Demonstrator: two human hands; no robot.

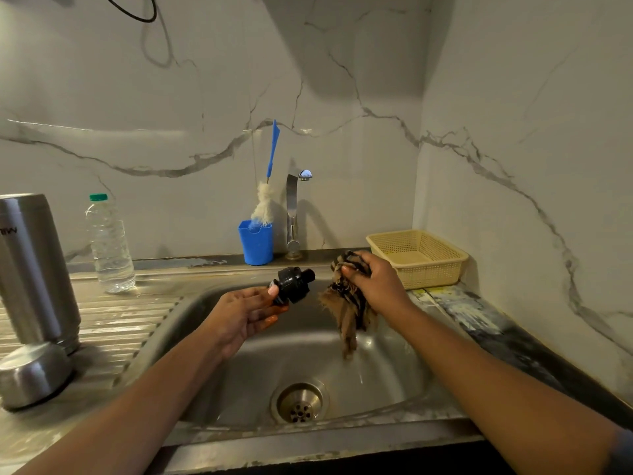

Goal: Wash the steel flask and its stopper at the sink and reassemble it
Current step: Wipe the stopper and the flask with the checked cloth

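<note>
- Stopper [294,284], centre frame above the sink [394,371], is pinched by left hand [239,313] fingertips; if slick, it may slip and drop.
- Right hand [376,282] clutches a bunched cloth [346,310].
- Flask [30,269] stands far left on the tabletop.

Before me the steel drainboard [113,320] bore the flask [34,269], a steel cup [32,375] just beside it, and a water bottle [109,245] farther back.

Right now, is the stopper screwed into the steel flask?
No, the left hand holds the black stopper over the sink, while the steel flask stands apart on the drainboard.
</note>
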